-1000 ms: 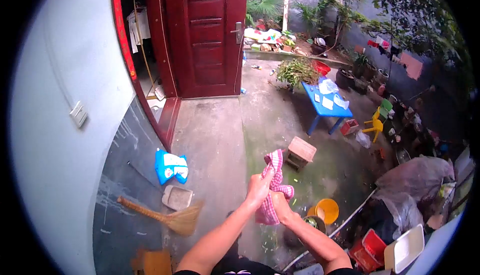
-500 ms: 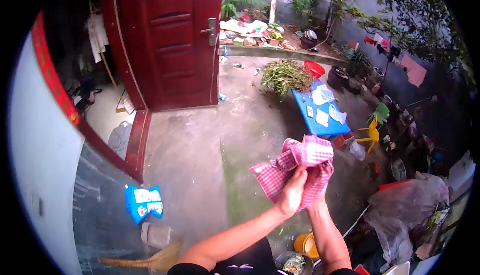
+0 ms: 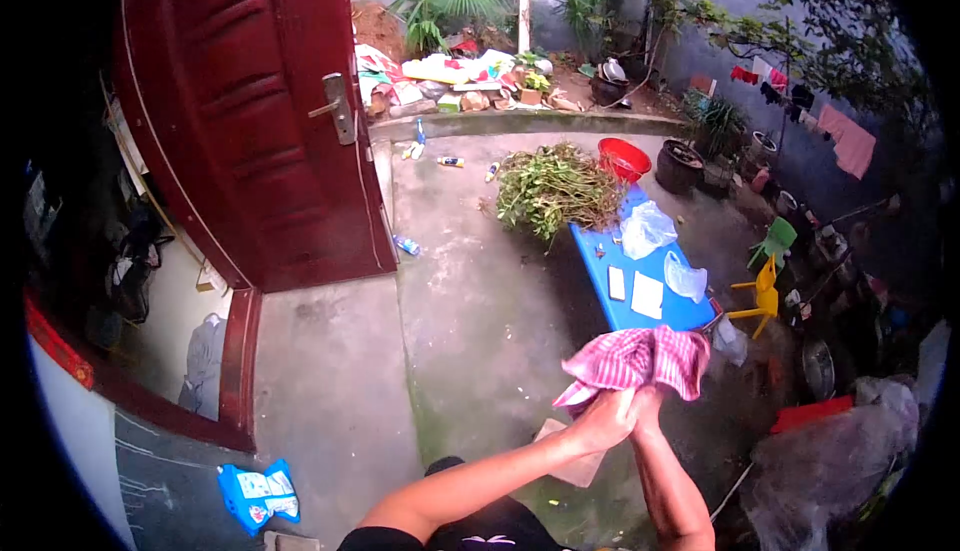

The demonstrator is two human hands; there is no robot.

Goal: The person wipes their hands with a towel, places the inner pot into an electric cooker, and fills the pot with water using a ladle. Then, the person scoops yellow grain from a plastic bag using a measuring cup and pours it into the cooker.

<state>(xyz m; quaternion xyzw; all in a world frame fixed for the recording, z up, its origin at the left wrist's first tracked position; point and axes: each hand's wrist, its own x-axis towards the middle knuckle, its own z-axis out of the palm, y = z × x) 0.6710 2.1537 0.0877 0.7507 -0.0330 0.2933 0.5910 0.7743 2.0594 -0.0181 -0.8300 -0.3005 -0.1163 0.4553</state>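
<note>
A pink-and-white checked cloth is bunched up in front of me, its loose folds spreading out above my wrists. My left hand is closed around the lower part of the cloth. Pressed against it, my right hand also grips the cloth from the right side. Most of the fingers are hidden by the fabric and by each other. Behind the cloth, the near end of a blue table shows.
Green plants with stalks are heaped by the table, near a red basin. A yellow chair stands right. The red door is open at left. A blue packet lies below it; plastic sheeting covers things at right.
Both hands have moved slightly right and down with the cloth, and its hanging corner has been gathered up. My view has shifted, showing more of the yard.
</note>
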